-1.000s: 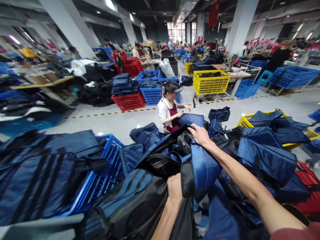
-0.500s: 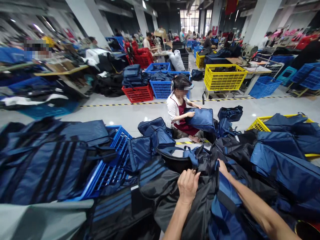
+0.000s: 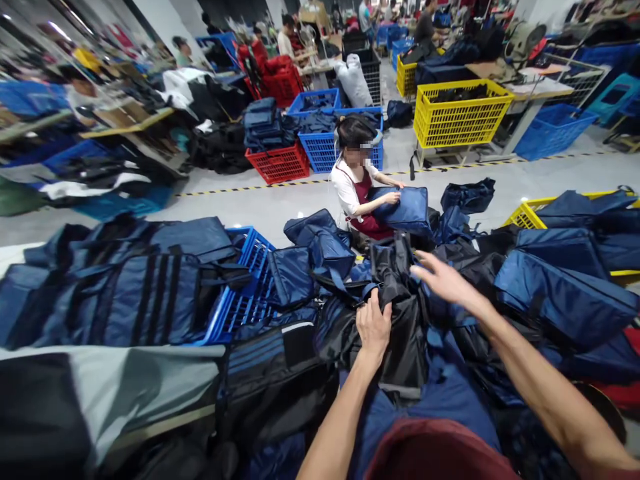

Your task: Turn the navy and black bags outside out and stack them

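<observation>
A black backpack (image 3: 404, 347) lies in front of me, creased, with a grey strip along its lower edge. My left hand (image 3: 374, 325) is closed on its left side near the top, fingers bent over the fabric. To the right of the backpack's upper part, my right hand (image 3: 447, 279) is open, its fingers stretched out toward the straps; whether the fingertips touch cannot be made out. At left lies a black bag with blue stripes (image 3: 270, 360). Blue fabric (image 3: 450, 400) spreads beneath, close to my body.
Facing the pile, a seated person (image 3: 357, 180) in a dark red apron handles a blue bag (image 3: 405, 212). Blue bags (image 3: 570, 287) are heaped at right. A blue crate (image 3: 245, 293) stands at left, a yellow crate (image 3: 460, 113) farther back.
The view has tilted down. My right hand has let go of the fabric and opened. The black backpack has shifted and lies differently, with its grey edge now visible. My left hand stays on it.
</observation>
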{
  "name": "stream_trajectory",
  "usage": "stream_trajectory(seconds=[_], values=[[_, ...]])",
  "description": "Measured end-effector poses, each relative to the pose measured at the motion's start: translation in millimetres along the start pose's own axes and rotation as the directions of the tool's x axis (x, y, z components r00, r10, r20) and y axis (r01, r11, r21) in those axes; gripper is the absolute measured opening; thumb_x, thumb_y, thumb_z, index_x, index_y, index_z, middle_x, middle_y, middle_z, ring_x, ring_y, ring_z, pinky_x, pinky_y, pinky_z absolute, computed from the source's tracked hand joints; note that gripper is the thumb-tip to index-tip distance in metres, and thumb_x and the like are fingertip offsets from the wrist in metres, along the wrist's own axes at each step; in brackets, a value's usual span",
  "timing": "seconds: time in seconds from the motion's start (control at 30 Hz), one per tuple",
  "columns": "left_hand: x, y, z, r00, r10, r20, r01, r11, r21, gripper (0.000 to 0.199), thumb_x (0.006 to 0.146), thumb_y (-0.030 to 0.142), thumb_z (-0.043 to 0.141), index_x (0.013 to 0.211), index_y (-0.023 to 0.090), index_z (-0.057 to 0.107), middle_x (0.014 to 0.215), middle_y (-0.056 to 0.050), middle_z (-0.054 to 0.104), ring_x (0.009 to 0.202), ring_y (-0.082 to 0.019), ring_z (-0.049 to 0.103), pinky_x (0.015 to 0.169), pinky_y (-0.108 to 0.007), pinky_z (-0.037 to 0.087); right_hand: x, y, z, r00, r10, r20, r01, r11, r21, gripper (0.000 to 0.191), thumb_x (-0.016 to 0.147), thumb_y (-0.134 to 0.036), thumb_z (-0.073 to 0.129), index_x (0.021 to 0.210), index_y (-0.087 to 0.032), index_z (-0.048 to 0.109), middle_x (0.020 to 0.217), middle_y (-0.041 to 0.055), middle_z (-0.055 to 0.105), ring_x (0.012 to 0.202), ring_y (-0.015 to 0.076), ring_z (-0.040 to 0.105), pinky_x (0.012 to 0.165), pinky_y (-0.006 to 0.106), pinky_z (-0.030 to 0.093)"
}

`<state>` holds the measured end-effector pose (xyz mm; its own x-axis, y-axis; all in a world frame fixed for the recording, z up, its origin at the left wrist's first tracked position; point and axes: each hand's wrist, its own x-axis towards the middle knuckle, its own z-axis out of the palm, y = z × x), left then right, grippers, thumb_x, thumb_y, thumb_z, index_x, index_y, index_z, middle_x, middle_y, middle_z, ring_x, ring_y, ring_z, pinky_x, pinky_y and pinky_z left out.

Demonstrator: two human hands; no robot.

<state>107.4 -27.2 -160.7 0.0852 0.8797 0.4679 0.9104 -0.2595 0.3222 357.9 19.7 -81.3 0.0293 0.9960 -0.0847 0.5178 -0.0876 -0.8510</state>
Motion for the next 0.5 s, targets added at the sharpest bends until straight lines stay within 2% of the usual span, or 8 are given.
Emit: stream_trajectory(seconds=[0.03,0.1,0.17,0.23,0.3,0.4,0.43,0.5], values=[[-3.8,4.5,-3.5,0.999,-0.028,0.032,0.029,0.999,-0.014,0.052,0.114,0.046,0.051,0.150,0.010,0.062,0.106,-0.017,0.081,0.092,-0.026,0.076,0.088,-0.036,0.055,-14.4,-4.1,16.3,0.996,-0.087,-0.026,0.085,0.994,-0.069,0.077,0.102,-0.068,0.064,0.167,-0.028,0.049,0.166,0.0138,0.055,0.155,0.0315,0.051,0.131,0.051,0.039],[-9.5,10.6,-11.1,0.994,-0.070,0.088,0.074,0.996,-0.046,0.056,0.113,0.048,0.055,0.154,0.009,0.058,0.105,-0.016,0.082,0.093,-0.026,0.078,0.088,-0.034,0.056,-38.8,-2.1,52.2,0.984,-0.130,-0.118,0.111,0.982,-0.155,0.081,0.105,-0.070,0.056,0.172,-0.027,0.041,0.180,0.0138,0.034,0.169,0.0326,0.028,0.137,0.056,0.027],[-12.2,13.5,-17.7,0.987,-0.085,0.133,0.096,0.993,-0.075,0.059,0.111,0.049,0.057,0.156,0.009,0.055,0.097,-0.012,0.081,0.089,-0.024,0.079,0.084,-0.031,0.055,-49.3,13.5,79.4,0.968,-0.115,-0.224,0.081,0.984,-0.158,0.080,0.109,-0.068,0.045,0.176,-0.025,0.033,0.182,0.0138,0.028,0.170,0.0310,0.022,0.137,0.057,0.025],[-12.0,14.6,-21.9,0.982,-0.089,0.167,0.105,0.990,-0.089,0.061,0.110,0.049,0.060,0.157,0.010,0.054,0.089,-0.008,0.079,0.083,-0.022,0.078,0.080,-0.029,0.054,-43.0,37.5,91.3,0.948,-0.064,-0.311,0.031,0.994,-0.109,0.077,0.112,-0.062,0.038,0.178,-0.024,0.024,0.179,0.0153,0.035,0.166,0.0302,0.034,0.135,0.055,0.031],[-9.2,14.9,-24.1,0.976,-0.088,0.198,0.108,0.990,-0.094,0.061,0.109,0.048,0.061,0.157,0.011,0.053,0.083,-0.005,0.077,0.078,-0.020,0.077,0.076,-0.027,0.052,-24.8,63.2,90.8,0.939,0.081,-0.333,-0.106,0.993,-0.057,0.076,0.113,-0.057,0.038,0.178,-0.021,0.021,0.168,0.0193,0.051,0.154,0.0325,0.053,0.126,0.052,0.043],[-3.2,14.1,-26.9,0.968,-0.078,0.236,0.103,0.991,-0.091,0.062,0.109,0.048,0.062,0.157,0.010,0.053,0.078,-0.003,0.075,0.075,-0.020,0.076,0.073,-0.026,0.050,1.6,94.6,80.7,0.895,0.351,-0.276,-0.372,0.928,-0.028,0.061,0.112,-0.053,0.046,0.161,-0.017,0.052,0.135,0.0218,0.074,0.127,0.0356,0.072,0.108,0.048,0.055],[-1.5,13.2,-28.8,0.966,-0.077,0.245,0.100,0.992,-0.082,0.063,0.108,0.049,0.063,0.158,0.010,0.053,0.078,-0.003,0.075,0.076,-0.020,0.076,0.073,-0.026,0.050,4.9,102.5,76.2,0.880,0.393,-0.268,-0.413,0.910,-0.021,0.053,0.111,-0.052,0.051,0.148,-0.017,0.064,0.124,0.0207,0.078,0.120,0.0345,0.075,0.104,0.045,0.056],[0.9,9.7,-34.3,0.962,-0.091,0.257,0.105,0.994,-0.042,0.066,0.106,0.051,0.066,0.158,0.012,0.054,0.080,-0.004,0.077,0.080,-0.023,0.078,0.076,-0.028,0.051,-1.2,116.3,64.7,0.858,0.409,-0.309,-0.430,0.903,0.003,0.043,0.109,-0.053,0.060,0.127,-0.017,0.074,0.115,0.0169,0.079,0.111,0.0300,0.076,0.100,0.042,0.058]])
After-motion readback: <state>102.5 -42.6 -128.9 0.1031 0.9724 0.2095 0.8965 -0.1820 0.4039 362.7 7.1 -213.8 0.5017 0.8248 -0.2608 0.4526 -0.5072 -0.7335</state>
